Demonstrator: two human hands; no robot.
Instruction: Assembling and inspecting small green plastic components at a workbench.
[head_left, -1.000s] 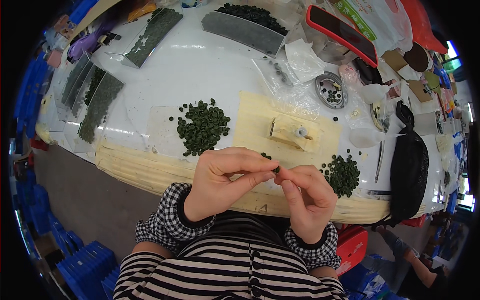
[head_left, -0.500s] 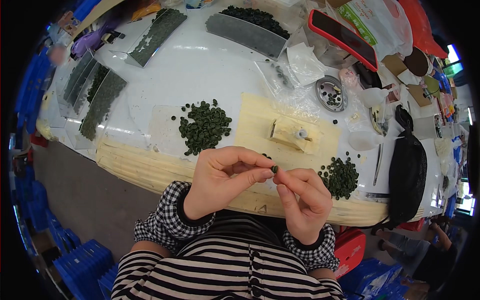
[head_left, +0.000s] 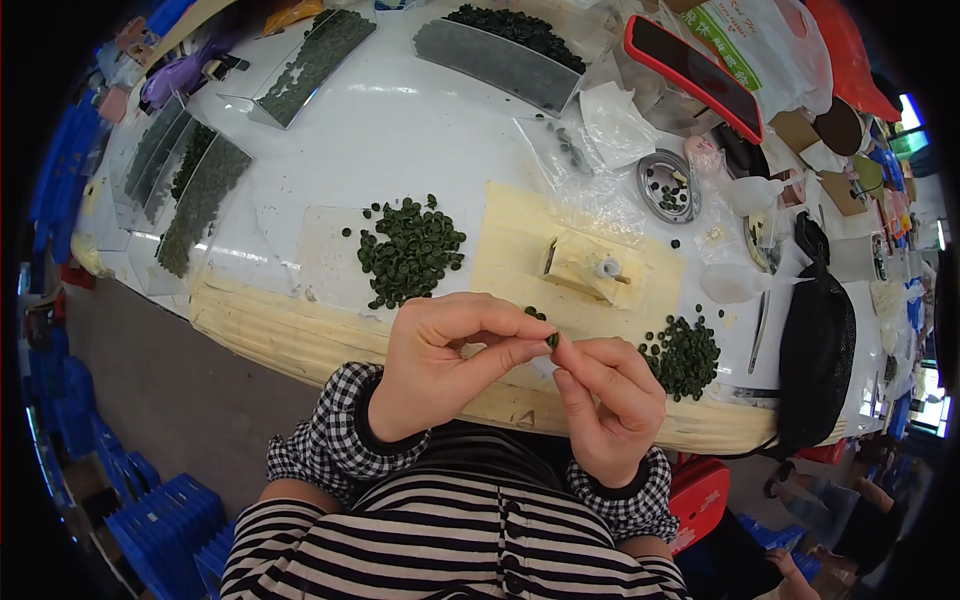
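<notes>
Thumb and forefinger of the left hand (head_left: 430,365) pinch a small green disc (head_left: 552,341) above the near edge of the counter (head_left: 350,150). The right hand (head_left: 618,405) touches it with a forefinger; I cannot tell whether it also grips. Beyond, a cream block (head_left: 582,266) stands between a left disc pile (head_left: 410,252) and a right disc pile (head_left: 684,358).
</notes>
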